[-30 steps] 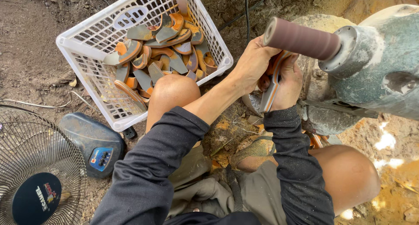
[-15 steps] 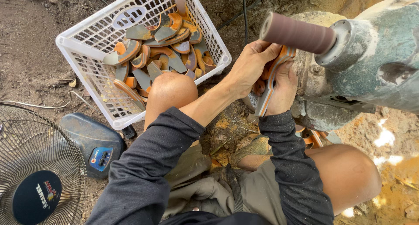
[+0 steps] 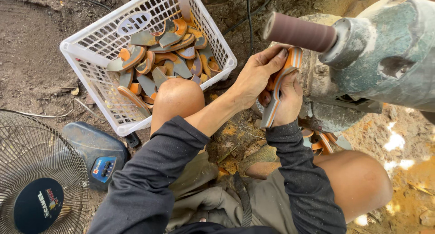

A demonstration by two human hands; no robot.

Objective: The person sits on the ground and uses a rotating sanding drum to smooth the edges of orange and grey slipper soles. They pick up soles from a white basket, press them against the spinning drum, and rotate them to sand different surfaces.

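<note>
Grey-green metal forms the housing of the grinding machine [image 3: 385, 57] at upper right; its spindle carries a brown sanding drum [image 3: 299, 32] pointing left. White plastic basket [image 3: 90, 57], upper left, stands on the earthen floor [image 3: 31, 57] and holds many grey-and-orange curved pieces [image 3: 158, 57]. An electric fan [image 3: 38, 184] with its blue-grey base [image 3: 97, 154] lies at lower left. Both dark-sleeved arms reach toward the drum. Left hand [image 3: 253, 77] and right hand [image 3: 287, 100] each have a closed grip on one curved grey-and-orange piece [image 3: 278, 86], held just below the drum; whether it touches the drum cannot be told.
</note>
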